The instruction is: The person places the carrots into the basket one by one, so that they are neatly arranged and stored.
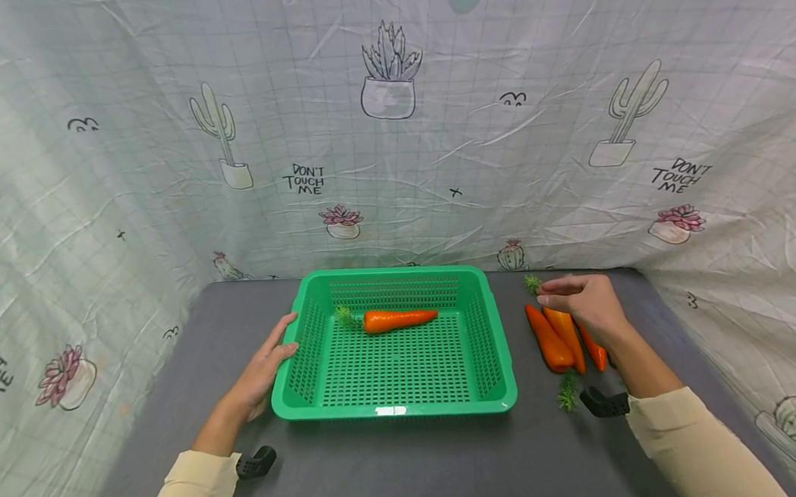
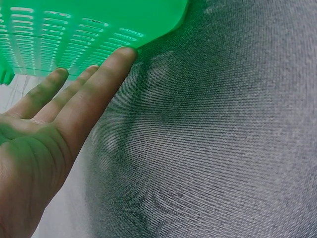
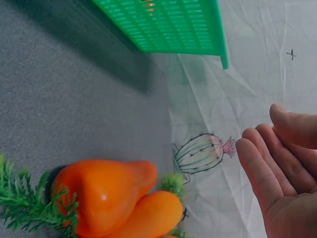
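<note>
A green plastic basket (image 1: 394, 410) with slotted walls stands on the dark table, and one orange carrot (image 1: 400, 320) with a leafy green top lies inside it. My left hand (image 1: 258, 375) is at the basket's left side; in the left wrist view its straight fingers (image 2: 94, 91) touch the slotted wall. To the right of the basket, several carrots (image 1: 549, 339) lie close together, their green tops pointing different ways. Over their far ends hovers my right hand (image 1: 589, 305), with loosely bent fingers and nothing held. The right wrist view shows those fingers (image 3: 262, 171) apart from the carrots (image 3: 99, 196).
Grey cloth covers the table (image 1: 398, 469). A pale curtain (image 1: 393, 165) printed with cacti hangs behind and along both sides, close to the table's far edge. Black wrist straps (image 1: 602, 403) show at both cuffs.
</note>
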A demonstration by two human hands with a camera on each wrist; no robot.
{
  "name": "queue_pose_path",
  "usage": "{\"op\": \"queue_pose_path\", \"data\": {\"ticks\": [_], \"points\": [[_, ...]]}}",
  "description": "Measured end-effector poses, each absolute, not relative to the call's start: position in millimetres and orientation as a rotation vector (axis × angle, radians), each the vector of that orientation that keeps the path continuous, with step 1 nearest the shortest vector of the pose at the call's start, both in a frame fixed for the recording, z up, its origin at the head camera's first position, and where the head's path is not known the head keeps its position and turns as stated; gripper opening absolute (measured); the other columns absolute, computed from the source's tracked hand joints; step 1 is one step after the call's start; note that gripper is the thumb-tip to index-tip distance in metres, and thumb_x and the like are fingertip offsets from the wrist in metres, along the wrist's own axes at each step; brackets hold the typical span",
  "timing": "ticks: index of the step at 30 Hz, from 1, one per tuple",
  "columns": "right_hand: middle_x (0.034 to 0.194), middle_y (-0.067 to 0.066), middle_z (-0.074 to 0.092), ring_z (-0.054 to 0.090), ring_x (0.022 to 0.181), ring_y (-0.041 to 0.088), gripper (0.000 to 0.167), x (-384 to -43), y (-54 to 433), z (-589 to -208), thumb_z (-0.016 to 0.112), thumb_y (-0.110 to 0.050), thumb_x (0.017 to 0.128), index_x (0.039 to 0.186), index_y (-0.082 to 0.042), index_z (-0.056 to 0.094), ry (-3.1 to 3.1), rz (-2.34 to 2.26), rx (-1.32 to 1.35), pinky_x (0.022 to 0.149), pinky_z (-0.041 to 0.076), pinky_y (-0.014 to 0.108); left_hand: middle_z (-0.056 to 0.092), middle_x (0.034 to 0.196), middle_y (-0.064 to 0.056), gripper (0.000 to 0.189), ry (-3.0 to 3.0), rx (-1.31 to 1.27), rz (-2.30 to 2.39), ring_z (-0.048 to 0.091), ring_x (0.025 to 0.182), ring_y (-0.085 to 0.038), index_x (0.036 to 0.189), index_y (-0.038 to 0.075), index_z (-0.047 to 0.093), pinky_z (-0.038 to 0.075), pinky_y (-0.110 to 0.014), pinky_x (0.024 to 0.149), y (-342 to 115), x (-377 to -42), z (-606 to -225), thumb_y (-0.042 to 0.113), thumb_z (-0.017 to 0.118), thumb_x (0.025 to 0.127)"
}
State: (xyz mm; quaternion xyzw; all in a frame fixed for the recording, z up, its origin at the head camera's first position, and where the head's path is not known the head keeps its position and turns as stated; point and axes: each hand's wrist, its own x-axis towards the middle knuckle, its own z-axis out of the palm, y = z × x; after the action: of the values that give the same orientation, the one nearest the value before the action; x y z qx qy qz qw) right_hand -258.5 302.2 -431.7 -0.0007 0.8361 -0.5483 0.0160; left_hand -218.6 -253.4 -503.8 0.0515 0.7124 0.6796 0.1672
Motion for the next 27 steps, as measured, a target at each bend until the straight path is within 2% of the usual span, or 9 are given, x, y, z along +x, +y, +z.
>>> {"op": "queue_pose_path", "data": {"ticks": [7,15,20,23,27], "points": [[0.105,-0.009,0.080,0.073,0.090,-0.002,0.048,-255,307,-438,0.080,-0.021,0.094,0.132,0.007,0.068,2.615,-1.647,0.076,0.086,0.060,0.023,0.025,0.163,-0.029,0.063,2.038,0.167,1.931,0.068,0.114,-0.028,0.168,0.035,0.006,0.061,-0.048,0.087,-254,-218,-505,0.032,0.039,0.114],[0.112,-0.003,0.080,0.072,0.092,-0.001,0.047,-252,313,-448,0.080,-0.028,0.094,0.130,-0.001,0.072,2.654,-1.553,0.133,0.095,0.060,0.036,0.025,0.163,-0.029,0.063,2.037,0.175,1.928,0.068,0.114,-0.025,0.168,0.036,0.006,0.061,-0.046,0.087,-255,-218,-505,0.032,0.039,0.114],[0.116,0.002,0.079,0.071,0.092,0.000,0.047,-251,315,-452,0.080,-0.029,0.094,0.131,-0.001,0.072,2.692,-1.514,0.141,0.101,0.057,0.047,0.025,0.162,-0.029,0.062,2.046,0.173,1.933,0.068,0.113,-0.026,0.168,0.035,0.007,0.061,-0.047,0.086,-254,-219,-504,0.031,0.038,0.114],[0.119,0.005,0.079,0.069,0.090,-0.002,0.049,-250,316,-454,0.080,-0.029,0.094,0.132,0.000,0.070,2.696,-1.512,0.150,0.100,0.057,0.048,0.025,0.162,-0.029,0.062,2.044,0.162,1.933,0.068,0.112,-0.027,0.167,0.035,0.007,0.061,-0.048,0.086,-253,-220,-503,0.030,0.037,0.114],[0.122,0.007,0.078,0.068,0.089,-0.005,0.049,-248,317,-457,0.081,-0.028,0.093,0.132,0.000,0.070,2.702,-1.494,0.167,0.097,0.059,0.043,0.026,0.162,-0.028,0.061,2.048,0.141,1.927,0.068,0.113,-0.027,0.167,0.037,0.008,0.061,-0.048,0.086,-252,-220,-502,0.029,0.037,0.114]]}}
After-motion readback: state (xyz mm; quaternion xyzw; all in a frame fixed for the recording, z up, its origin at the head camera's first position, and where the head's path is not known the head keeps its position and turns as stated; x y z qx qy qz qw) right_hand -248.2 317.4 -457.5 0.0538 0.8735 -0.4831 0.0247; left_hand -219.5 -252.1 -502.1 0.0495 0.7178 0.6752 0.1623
